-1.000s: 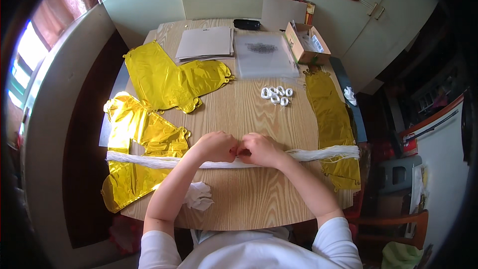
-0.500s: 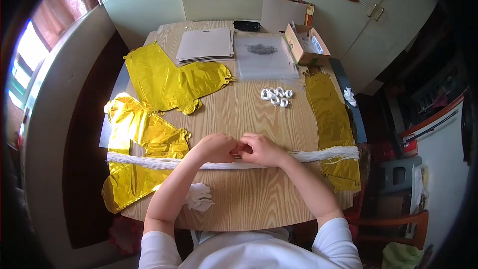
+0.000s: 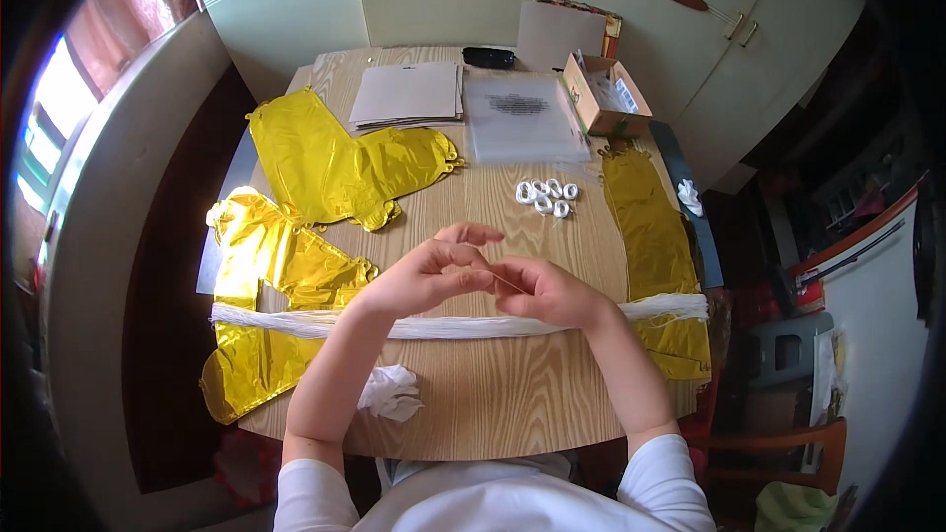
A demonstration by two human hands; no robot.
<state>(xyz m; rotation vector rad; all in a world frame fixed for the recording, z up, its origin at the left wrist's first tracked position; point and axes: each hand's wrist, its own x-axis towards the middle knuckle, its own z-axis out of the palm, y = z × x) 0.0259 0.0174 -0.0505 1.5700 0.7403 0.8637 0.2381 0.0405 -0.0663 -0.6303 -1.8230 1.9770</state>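
Both my hands meet above the middle of the table, just beyond a long bundle of white string [image 3: 473,326]. My left hand [image 3: 429,276] pinches a fine thread [image 3: 509,283] between thumb and index finger, its other fingers loosely extended. My right hand [image 3: 544,291] is closed with curled fingers on the same thread, which runs between the two hands. The ends of the thread are hidden by the fingers. The bundle lies sideways across the near table, passing under my forearms and over gold foil sheets at both sides.
Gold foil balloons [image 3: 335,158] lie at left, another foil piece [image 3: 645,227] at right. Small white string coils [image 3: 544,192] sit right of centre. Behind are grey cards [image 3: 406,94], clear bags [image 3: 522,118] and a cardboard box [image 3: 603,103]. Crumpled white tissue [image 3: 392,394] lies near my left forearm.
My hands have lifted away from the string bundle and moved slightly farther up. The left hand's fingers have spread, and a thin thread now shows between the hands.
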